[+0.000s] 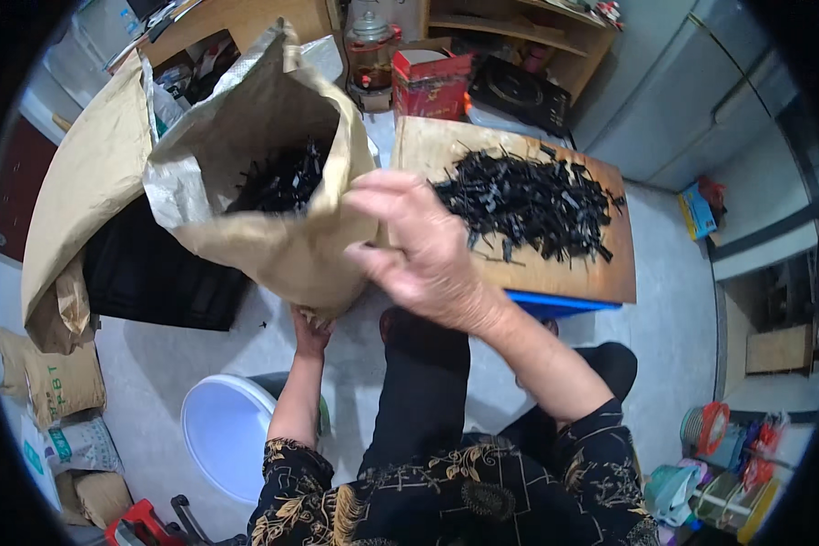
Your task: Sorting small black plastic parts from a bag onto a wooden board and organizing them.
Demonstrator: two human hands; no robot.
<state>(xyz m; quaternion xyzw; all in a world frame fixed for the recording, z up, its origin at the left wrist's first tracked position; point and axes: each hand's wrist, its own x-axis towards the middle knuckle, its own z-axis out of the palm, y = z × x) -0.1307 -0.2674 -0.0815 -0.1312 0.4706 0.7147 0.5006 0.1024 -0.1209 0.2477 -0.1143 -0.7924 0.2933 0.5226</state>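
A large brown woven sack (273,250) stands with its mouth open in front of me, its inner side whitish. Small black plastic pieces (291,182) lie inside it. My left hand (311,329) grips the sack low down, with some of its fingers hidden by the folds. At the right side of the sack's mouth is my right hand (419,250), slightly blurred, thumb and fingers apart with nothing between them. To its right, a spread pile of black plastic pieces (537,200) covers much of a wooden board (601,282).
Something blue (564,305) shows under the board. A white bucket (214,437) stands by my left forearm. Another brown sack (82,200) and a black crate (155,273) are at the left. Behind the board are a red box (430,86) and a black cooktop (519,91).
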